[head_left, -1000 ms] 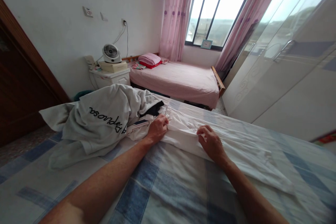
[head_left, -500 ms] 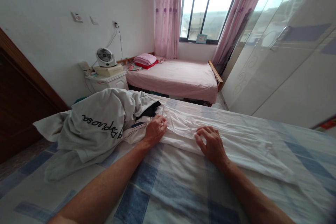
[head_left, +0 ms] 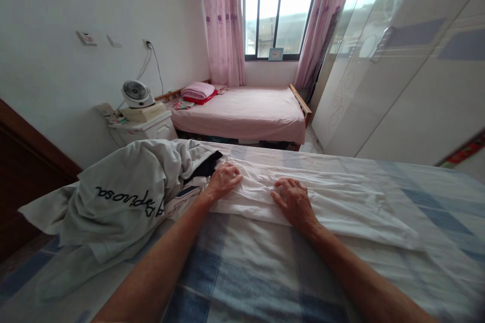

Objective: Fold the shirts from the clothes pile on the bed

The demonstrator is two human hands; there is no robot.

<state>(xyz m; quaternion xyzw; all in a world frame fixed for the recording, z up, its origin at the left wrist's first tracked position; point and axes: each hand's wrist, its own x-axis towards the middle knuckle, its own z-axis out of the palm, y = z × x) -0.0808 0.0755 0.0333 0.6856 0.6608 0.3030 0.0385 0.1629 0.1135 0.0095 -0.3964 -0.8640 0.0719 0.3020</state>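
A long white garment (head_left: 337, 207) lies spread in creased folds across the near bed, with a dark printed patch showing at its left end. My left hand (head_left: 225, 180) rests on its left part, palm down, fingers loosely bent and not gripping it visibly. On the middle of the cloth lies my right hand (head_left: 294, 202), its fingers apart and the thumb out to the side. Left of my hands is a heaped light grey garment (head_left: 125, 186) with black lettering, and a black piece of cloth (head_left: 204, 166) pokes out beside it.
Blue-and-white checked bedding (head_left: 242, 272) covers the near bed. Beyond its far edge stands a pink bed (head_left: 250, 111) with folded pink bedding. A white fan (head_left: 137, 93) sits on a bedside cabinet (head_left: 151, 128) at the left. White wardrobe doors (head_left: 397, 70) line the right side.
The camera view has turned slightly right, so the room shifts left in the picture. My right hand has moved a little left over the white garment; my left hand stays at about the same spot.
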